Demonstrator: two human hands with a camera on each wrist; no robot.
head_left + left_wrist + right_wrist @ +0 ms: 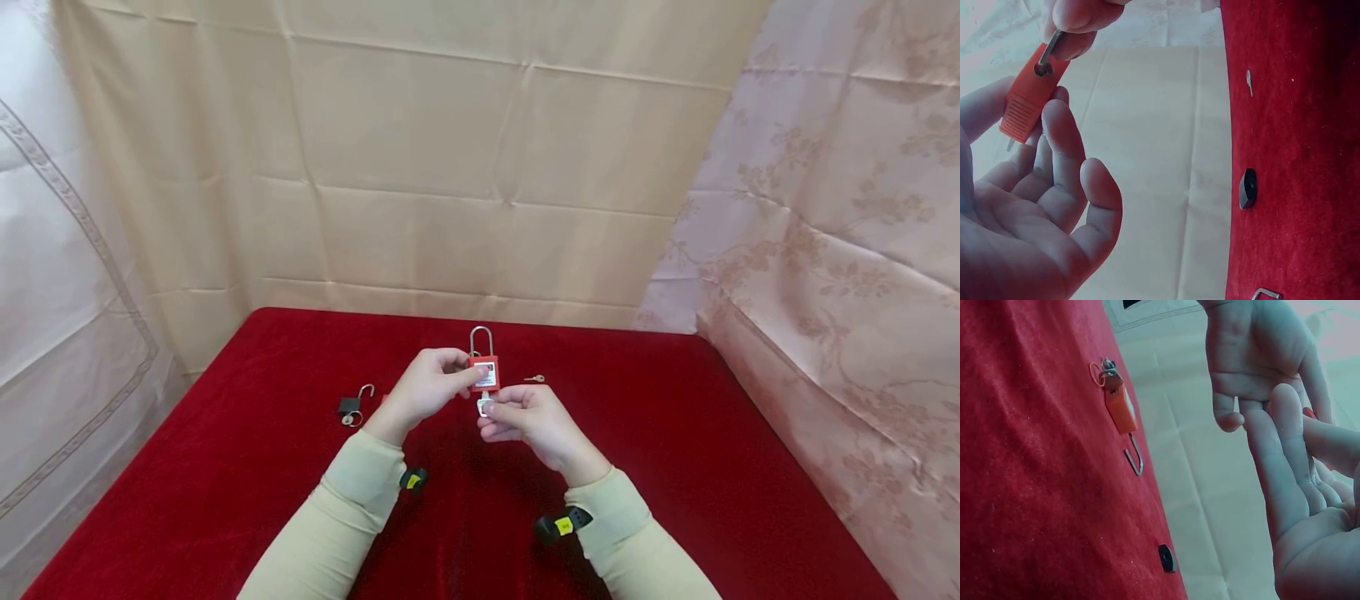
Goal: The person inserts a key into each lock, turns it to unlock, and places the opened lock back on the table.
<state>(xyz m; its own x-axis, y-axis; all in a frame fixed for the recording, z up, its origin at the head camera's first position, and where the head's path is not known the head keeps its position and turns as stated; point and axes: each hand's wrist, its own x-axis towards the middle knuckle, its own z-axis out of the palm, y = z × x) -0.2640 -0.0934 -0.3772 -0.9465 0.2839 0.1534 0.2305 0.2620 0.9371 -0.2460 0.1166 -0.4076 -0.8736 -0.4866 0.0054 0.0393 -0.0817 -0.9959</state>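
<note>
My left hand (437, 379) pinches a red padlock (492, 364) with a white label, its long metal shackle (481, 328) pointing up and away. Just below it, my right hand (534, 421) holds the head of a key (483, 407) between thumb and fingers. In the left wrist view the key's blade (1052, 50) stands in the keyhole at the base of the padlock (1022, 106). How far the key sits in, and whether the shackle is locked, I cannot tell. Fingers mostly hide the held padlock in the right wrist view.
Left on the red cloth (675, 467) lies a black padlock (349, 405) with shackle open and a ringed key. A second red padlock (1121, 412), shackle open, lies partly behind my left wrist in the head view. A loose small key (535, 379) lies to the right.
</note>
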